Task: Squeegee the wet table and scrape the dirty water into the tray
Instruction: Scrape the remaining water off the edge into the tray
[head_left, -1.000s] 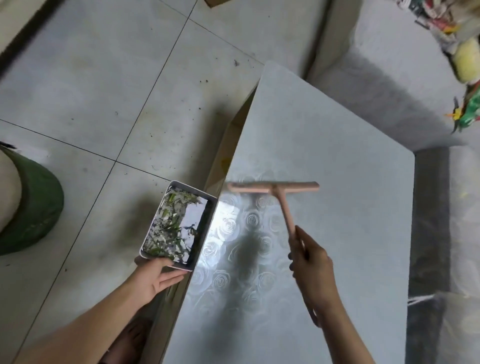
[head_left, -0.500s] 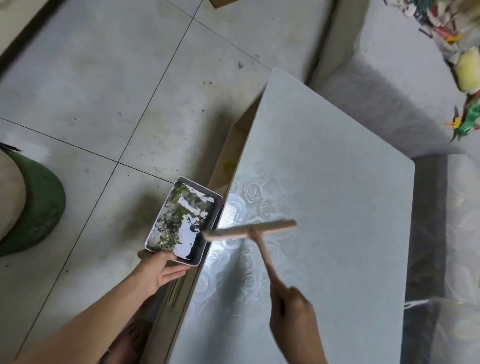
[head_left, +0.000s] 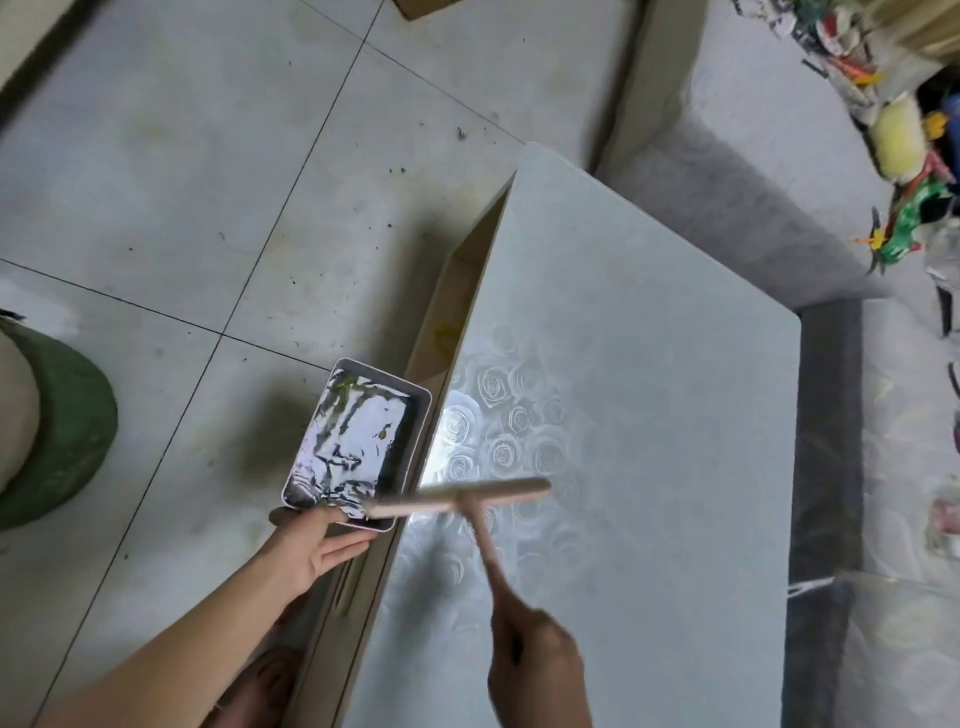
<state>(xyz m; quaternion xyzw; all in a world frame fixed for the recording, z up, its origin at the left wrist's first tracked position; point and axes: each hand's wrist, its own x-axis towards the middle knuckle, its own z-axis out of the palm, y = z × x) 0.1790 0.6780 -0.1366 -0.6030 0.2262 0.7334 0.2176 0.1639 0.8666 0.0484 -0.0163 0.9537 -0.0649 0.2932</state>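
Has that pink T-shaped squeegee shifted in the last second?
Yes. The pink T-shaped squeegee slid nearer the person and left across the grey table; its end now overhangs the white rectangular tray.

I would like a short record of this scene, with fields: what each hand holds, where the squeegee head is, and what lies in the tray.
left hand: holds the tray by its near end, beside the table edge
right hand: grips the squeegee by its handle
squeegee head: lies across the table's left edge, left end over the tray's near corner
tray contents: dirty water, a few green scraps
table surface: glossy, with a rose pattern
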